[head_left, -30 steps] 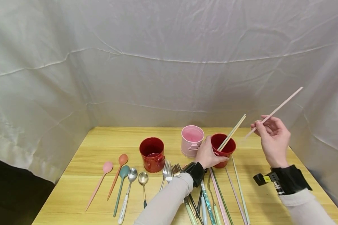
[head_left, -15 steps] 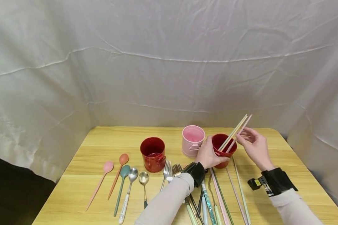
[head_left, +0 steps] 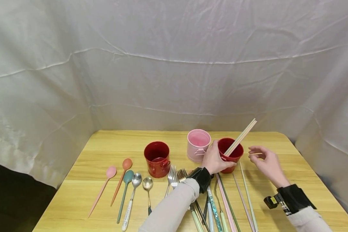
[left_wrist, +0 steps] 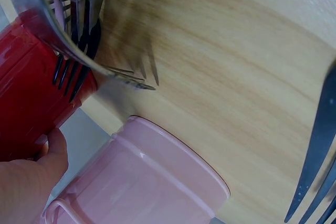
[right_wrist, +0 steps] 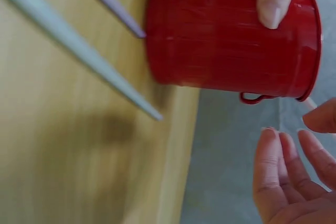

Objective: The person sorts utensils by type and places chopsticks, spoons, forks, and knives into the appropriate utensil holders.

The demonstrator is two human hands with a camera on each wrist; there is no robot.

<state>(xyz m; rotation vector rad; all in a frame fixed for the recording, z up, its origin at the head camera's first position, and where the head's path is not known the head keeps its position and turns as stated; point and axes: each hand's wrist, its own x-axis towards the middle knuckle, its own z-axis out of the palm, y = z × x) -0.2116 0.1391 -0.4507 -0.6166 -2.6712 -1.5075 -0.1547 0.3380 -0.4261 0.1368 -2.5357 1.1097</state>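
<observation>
My left hand grips a red metal bucket on the right of the table, its thumb along the near side. Several pale chopsticks lean to the right inside this bucket. Just right of the rim, my right hand hovers above the table with relaxed fingers and nothing in them. The right wrist view shows the fingertips apart from the bucket. Below it lie a lilac chopstick and a pale green chopstick. A pink bucket stands close behind the left hand.
Another red bucket stands to the left. Several spoons, including a teal spoon, lie at the left front. Forks, knives and pink chopsticks lie around and partly under the left forearm. Grey cloth hangs behind the table.
My right hand brought a pink chopstick leftward into the held red bucket and let it go, then drew back slightly right. The left hand has stayed on the bucket.
</observation>
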